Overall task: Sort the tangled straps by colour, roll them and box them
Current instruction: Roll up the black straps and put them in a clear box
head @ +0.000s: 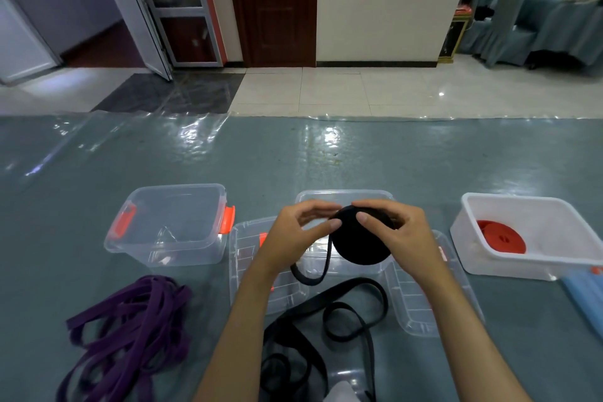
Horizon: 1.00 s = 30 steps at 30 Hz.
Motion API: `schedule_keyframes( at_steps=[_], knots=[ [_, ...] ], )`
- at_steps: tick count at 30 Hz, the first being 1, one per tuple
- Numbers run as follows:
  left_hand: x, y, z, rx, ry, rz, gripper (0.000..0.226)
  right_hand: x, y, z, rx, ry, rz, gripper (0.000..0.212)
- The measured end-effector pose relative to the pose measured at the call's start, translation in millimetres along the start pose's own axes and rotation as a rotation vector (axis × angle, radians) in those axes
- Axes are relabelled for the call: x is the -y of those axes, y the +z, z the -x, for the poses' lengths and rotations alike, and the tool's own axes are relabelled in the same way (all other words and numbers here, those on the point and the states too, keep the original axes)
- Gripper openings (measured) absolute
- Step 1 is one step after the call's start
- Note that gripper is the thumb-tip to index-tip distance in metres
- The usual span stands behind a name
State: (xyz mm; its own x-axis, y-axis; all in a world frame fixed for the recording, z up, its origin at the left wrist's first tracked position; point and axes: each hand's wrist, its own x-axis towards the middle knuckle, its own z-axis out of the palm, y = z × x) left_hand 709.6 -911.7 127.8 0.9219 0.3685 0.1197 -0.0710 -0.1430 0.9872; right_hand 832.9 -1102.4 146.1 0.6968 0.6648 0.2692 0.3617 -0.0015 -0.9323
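Both hands hold a flat black rolled webbing strap point(362, 238) above the clear plastic boxes. The right hand point(404, 235) grasps the roll; the left hand point(300, 232) pinches its edge. The loose black tail point(342, 313) hangs nearward, toward the person.

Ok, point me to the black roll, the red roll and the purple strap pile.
black roll point(360, 243): head view, on its flat face, below the thumbs.
red roll point(502, 236): head view, on its coiled top, inside the white box.
purple strap pile point(130, 323): head view, middle of the tangle.
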Motion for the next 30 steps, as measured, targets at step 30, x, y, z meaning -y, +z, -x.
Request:
schedule_keyframes(
  at_steps=[30],
  knots=[
    [4, -9, 11, -0.007, -0.028, 0.215, 0.028, 0, -13, 4, 0.151, 0.233, -0.245, 0.041]
  ],
)
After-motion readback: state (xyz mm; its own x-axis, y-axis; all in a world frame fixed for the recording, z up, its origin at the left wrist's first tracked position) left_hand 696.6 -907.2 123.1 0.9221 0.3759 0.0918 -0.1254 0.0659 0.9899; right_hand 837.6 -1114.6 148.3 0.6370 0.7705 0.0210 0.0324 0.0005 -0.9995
